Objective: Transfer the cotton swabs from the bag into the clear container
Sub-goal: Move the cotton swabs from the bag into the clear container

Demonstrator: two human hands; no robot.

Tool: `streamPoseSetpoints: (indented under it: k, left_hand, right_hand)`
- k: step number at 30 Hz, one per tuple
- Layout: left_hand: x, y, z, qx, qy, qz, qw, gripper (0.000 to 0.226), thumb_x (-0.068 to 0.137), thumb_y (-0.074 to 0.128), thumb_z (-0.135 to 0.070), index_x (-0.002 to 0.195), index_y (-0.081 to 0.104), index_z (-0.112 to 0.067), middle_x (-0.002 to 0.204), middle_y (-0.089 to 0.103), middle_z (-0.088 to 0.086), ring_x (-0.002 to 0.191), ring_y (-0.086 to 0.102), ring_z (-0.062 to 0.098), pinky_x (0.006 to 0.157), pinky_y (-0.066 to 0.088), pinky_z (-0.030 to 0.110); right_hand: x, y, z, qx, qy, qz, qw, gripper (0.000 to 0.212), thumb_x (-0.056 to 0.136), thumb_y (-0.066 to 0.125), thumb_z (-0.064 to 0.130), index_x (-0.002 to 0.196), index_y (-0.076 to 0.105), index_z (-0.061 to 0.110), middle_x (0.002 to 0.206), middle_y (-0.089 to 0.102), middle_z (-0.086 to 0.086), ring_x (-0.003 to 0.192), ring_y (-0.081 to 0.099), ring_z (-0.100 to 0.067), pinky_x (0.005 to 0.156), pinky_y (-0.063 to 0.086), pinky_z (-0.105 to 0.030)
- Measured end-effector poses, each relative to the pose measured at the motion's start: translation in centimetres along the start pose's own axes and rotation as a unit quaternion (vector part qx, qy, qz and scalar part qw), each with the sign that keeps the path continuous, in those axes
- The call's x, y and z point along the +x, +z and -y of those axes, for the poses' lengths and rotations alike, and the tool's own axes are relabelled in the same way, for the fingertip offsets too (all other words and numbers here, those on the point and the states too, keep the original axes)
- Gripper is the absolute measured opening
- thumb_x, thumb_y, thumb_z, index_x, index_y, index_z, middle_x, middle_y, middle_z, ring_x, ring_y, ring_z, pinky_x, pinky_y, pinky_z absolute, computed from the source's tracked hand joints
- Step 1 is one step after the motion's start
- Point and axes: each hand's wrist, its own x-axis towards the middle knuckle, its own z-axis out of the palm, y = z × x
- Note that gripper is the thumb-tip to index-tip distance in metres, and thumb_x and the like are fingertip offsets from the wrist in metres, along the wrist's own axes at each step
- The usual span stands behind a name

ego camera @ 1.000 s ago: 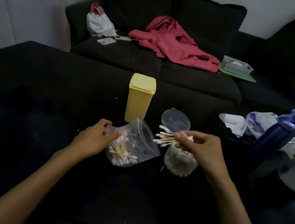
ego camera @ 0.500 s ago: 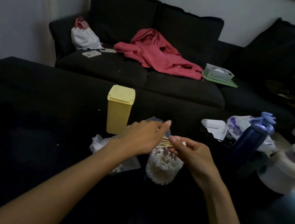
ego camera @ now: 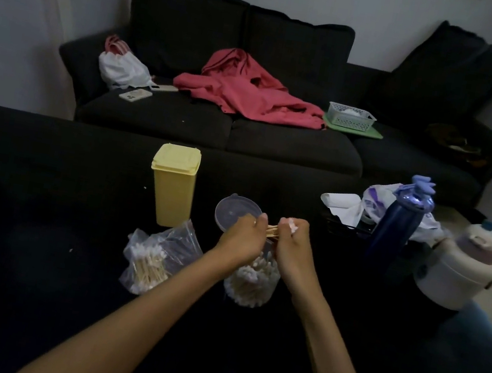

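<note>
1. Holding a small bundle of wooden-stemmed cotton swabs (ego camera: 272, 232) level between them, the left hand (ego camera: 240, 239) and right hand (ego camera: 291, 247) hover just above the clear round plastic container (ego camera: 252, 281); each grip is clamped on one end of the bundle, most likely to square up the stems so they drop in together.
2. Clear container: stands on the dark worktop (ego camera: 35, 215), directly under the hands, already packed close to full with swabs standing tips up. The mouth is hidden by the hands.
3. Clear zip-top plastic bag (ego camera: 156, 257): lies slumped just left of the container, nothing holding it, with a good number of swabs left inside. Judged: transfer well along, not finished.
4. Clear round lid (ego camera: 235, 212): lies just beyond the container, partly behind the left hand, set aside so the mouth stays open.
5. Yellow lidded plastic bin (ego camera: 173, 185): upright, to the far left of the bag.
6. Dark blue bottle (ego camera: 397, 223) and cream-coloured jug (ego camera: 464, 264): at the right edge, well apart from the work.
</note>
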Motion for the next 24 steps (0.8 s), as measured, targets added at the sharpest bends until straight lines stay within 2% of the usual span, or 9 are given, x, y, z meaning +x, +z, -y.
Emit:
streamPoseSetpoints:
  k: [3, 5, 8, 10, 13, 16, 19, 22, 24]
  left_hand:
    - [-0.3, 0.0, 0.0, -0.028, 0.023, 0.012, 0.999, 0.041, 0.104, 0.023, -0.034, 0.084, 0.054, -0.015, 0.075, 0.054, 0.001, 0.068, 0.051, 0.009, 0.061, 0.038, 0.023]
    - [-0.4, -0.4, 0.0, -0.055, 0.044, 0.008, 0.997, 0.04, 0.104, 0.024, -0.033, 0.081, 0.052, -0.017, 0.075, 0.052, 0.0, 0.068, 0.049, 0.007, 0.061, 0.037, 0.022]
    - [-0.6, -1.3, 0.2, -0.103, 0.056, 0.012, 0.993, 0.037, 0.103, 0.026, -0.035, 0.096, 0.055, -0.013, 0.077, 0.05, -0.002, 0.068, 0.046, 0.006, 0.059, 0.036, 0.021]
    - [-0.6, -1.9, 0.1, -0.154, 0.049, 0.028, 0.986, 0.038, 0.103, 0.027, -0.035, 0.101, 0.057, -0.012, 0.069, 0.044, -0.004, 0.059, 0.041, 0.004, 0.053, 0.033, 0.019]
    - [-0.7, -2.5, -0.1, -0.261, 0.026, 0.053, 0.964, 0.039, 0.104, 0.028, -0.034, 0.079, 0.052, -0.016, 0.059, 0.037, -0.006, 0.044, 0.033, 0.001, 0.041, 0.027, 0.014]
    - [-0.7, -2.7, -0.3, -0.265, 0.004, 0.097, 0.959, 0.036, 0.103, 0.031, -0.034, 0.078, 0.05, -0.018, 0.055, 0.036, -0.008, 0.04, 0.031, 0.001, 0.038, 0.025, 0.012]
    - [-0.6, -2.8, 0.0, -0.241, -0.016, 0.151, 0.959, 0.03, 0.103, 0.032, -0.034, 0.086, 0.05, -0.017, 0.059, 0.038, -0.007, 0.044, 0.032, 0.001, 0.039, 0.025, 0.012]
    - [0.0, -2.5, 0.4, -0.161, -0.012, 0.14, 0.977, 0.031, 0.102, 0.03, -0.038, 0.098, 0.051, -0.015, 0.071, 0.043, -0.004, 0.057, 0.038, 0.005, 0.049, 0.031, 0.019]
    - [0.3, -1.9, 0.3, -0.112, 0.007, 0.107, 0.988, 0.033, 0.102, 0.029, -0.037, 0.095, 0.053, -0.016, 0.074, 0.047, -0.003, 0.062, 0.042, 0.007, 0.055, 0.034, 0.023]
  right_hand:
    - [-0.2, -0.4, 0.1, -0.076, -0.052, -0.014, 0.996, 0.021, 0.101, 0.028, 0.036, 0.105, 0.041, 0.02, 0.087, 0.054, 0.003, 0.077, 0.054, -0.008, 0.068, 0.044, -0.027]
    - [-0.2, -0.8, 0.3, -0.062, -0.069, -0.005, 0.996, 0.02, 0.1, 0.035, 0.035, 0.099, 0.048, 0.019, 0.084, 0.057, 0.004, 0.075, 0.055, -0.008, 0.065, 0.044, -0.024]
    - [-0.2, -1.5, 0.7, 0.095, -0.038, 0.056, 0.993, 0.015, 0.093, 0.055, 0.028, 0.098, 0.059, 0.014, 0.076, 0.06, 0.002, 0.061, 0.054, -0.004, 0.054, 0.044, -0.016]
    - [-0.4, -1.9, 1.0, 0.21, -0.019, 0.111, 0.971, 0.024, 0.083, 0.066, 0.023, 0.105, 0.063, 0.014, 0.076, 0.066, 0.003, 0.057, 0.056, -0.002, 0.054, 0.046, -0.015]
    - [-0.8, -2.4, 1.8, 0.301, 0.005, 0.184, 0.936, 0.042, 0.072, 0.068, 0.019, 0.113, 0.062, 0.016, 0.078, 0.071, 0.009, 0.065, 0.065, 0.001, 0.059, 0.05, -0.012]
    - [-0.8, -2.8, 2.0, 0.269, 0.008, 0.161, 0.949, 0.037, 0.076, 0.067, 0.02, 0.113, 0.064, 0.017, 0.072, 0.069, 0.009, 0.055, 0.059, 0.001, 0.05, 0.045, -0.011]
    - [-0.4, -3.0, 1.6, 0.171, -0.019, 0.113, 0.979, 0.021, 0.079, 0.068, 0.025, 0.098, 0.069, 0.015, 0.068, 0.066, 0.006, 0.054, 0.052, -0.002, 0.051, 0.045, -0.012]
    - [-0.1, -3.1, 1.2, 0.09, -0.027, 0.087, 0.992, 0.006, 0.084, 0.066, 0.021, 0.086, 0.07, 0.016, 0.066, 0.067, 0.004, 0.055, 0.058, -0.003, 0.055, 0.05, -0.012]
    - [0.3, -3.5, 1.2, 0.099, 0.025, 0.085, 0.991, 0.007, 0.083, 0.068, 0.016, 0.088, 0.07, 0.012, 0.067, 0.068, 0.001, 0.056, 0.061, -0.004, 0.056, 0.052, -0.011]
